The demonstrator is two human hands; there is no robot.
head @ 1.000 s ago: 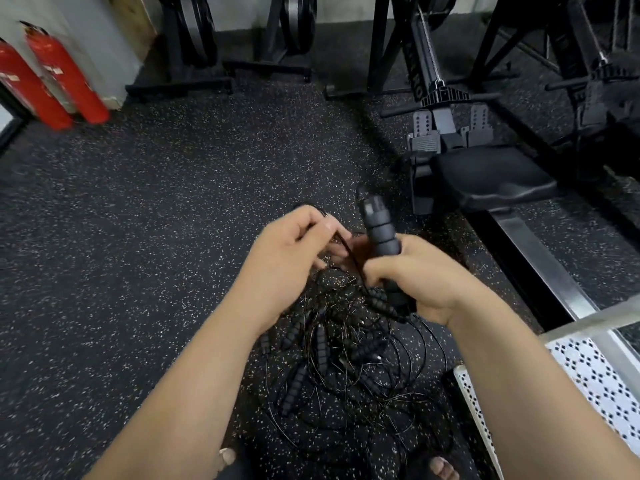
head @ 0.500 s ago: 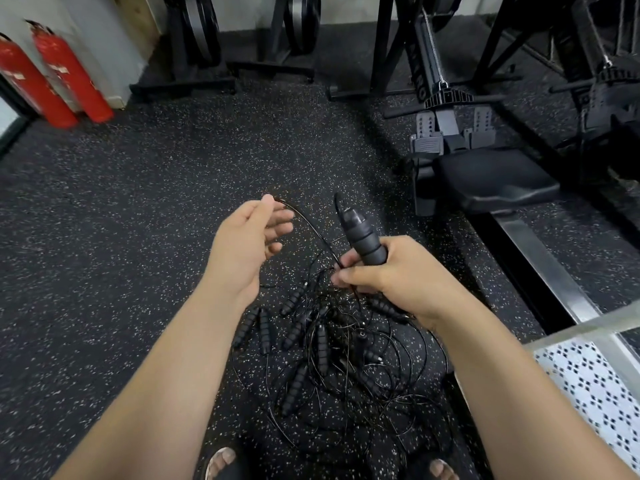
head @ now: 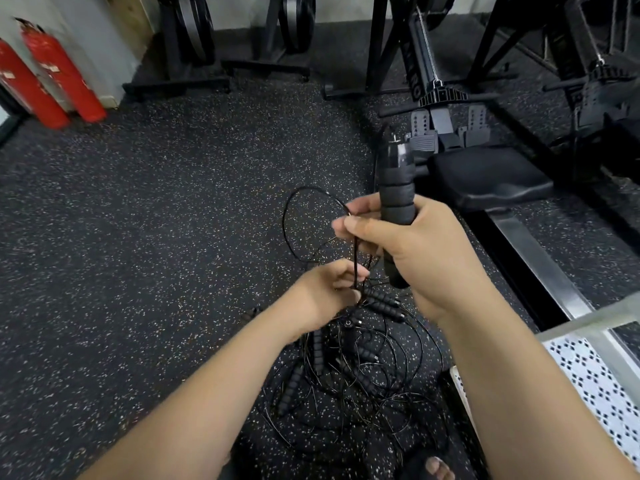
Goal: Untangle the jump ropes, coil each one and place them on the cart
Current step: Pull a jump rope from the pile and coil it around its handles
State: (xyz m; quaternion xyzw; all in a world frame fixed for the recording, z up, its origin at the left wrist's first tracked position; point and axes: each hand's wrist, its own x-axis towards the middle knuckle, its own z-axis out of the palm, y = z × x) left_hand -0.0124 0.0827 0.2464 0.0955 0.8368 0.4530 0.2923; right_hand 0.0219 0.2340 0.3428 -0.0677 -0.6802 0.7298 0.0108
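Head view: the right hand (head: 426,258) is wrapped round a black foam handle (head: 396,188) held upright, with the handle's middle hidden in the palm. Below it the left hand (head: 322,296), blurred, pinches the thin cord (head: 356,252), which loops up to the left. Where the cord joins the handle cannot be made out. The other jump ropes (head: 349,368) lie tangled on the speckled floor (head: 156,237), partly hidden behind both forearms. The cart (head: 595,382) is cut off at the lower right.
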